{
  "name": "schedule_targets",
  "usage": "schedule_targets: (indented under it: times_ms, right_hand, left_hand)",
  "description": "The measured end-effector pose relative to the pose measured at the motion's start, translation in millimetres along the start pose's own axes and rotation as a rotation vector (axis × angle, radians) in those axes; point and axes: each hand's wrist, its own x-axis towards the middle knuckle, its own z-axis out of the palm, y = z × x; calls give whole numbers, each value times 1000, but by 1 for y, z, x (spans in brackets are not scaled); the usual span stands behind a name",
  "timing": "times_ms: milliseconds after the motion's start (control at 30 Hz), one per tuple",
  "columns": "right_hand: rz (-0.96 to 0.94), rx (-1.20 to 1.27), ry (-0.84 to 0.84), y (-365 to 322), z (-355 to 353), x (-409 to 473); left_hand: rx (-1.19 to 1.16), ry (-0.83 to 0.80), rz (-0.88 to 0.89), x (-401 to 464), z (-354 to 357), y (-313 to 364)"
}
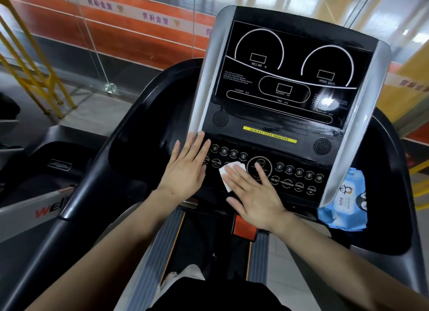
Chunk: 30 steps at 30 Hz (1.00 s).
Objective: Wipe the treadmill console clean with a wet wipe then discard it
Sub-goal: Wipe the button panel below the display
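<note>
The black treadmill console (285, 83) fills the middle of the view, with a dark display above and a button panel (299, 178) below a yellow strip. A white wet wipe (226, 177) lies flat on the button panel, left of the round start button. My right hand (253, 194) presses flat on the wipe, fingers spread. My left hand (186, 166) rests flat on the panel's left end by the incline buttons, holding nothing. Wet smears show on the display's lower right.
A blue pack of wet wipes (346, 201) sits in the console's right side tray. Black handrails (97, 171) curve down on both sides. The treadmill belt (197, 236) and an orange tab (245, 227) lie below. A glass partition stands behind.
</note>
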Motion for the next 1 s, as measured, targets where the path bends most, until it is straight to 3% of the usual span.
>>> schedule_targets:
  times_ms: [267, 500, 767, 1000]
  right_hand:
    - [178, -15, 91, 5, -18, 48]
    - [31, -16, 34, -21, -2, 32]
    - [185, 0, 89, -21, -17, 71]
    - [32, -16, 27, -36, -10, 59]
  left_hand:
    - [-37, 9, 3, -4, -2, -15]
    - [-26, -16, 14, -8, -7, -37]
    - [18, -97, 52, -3, -15, -52]
    - [55, -105, 110, -1, -18, -63]
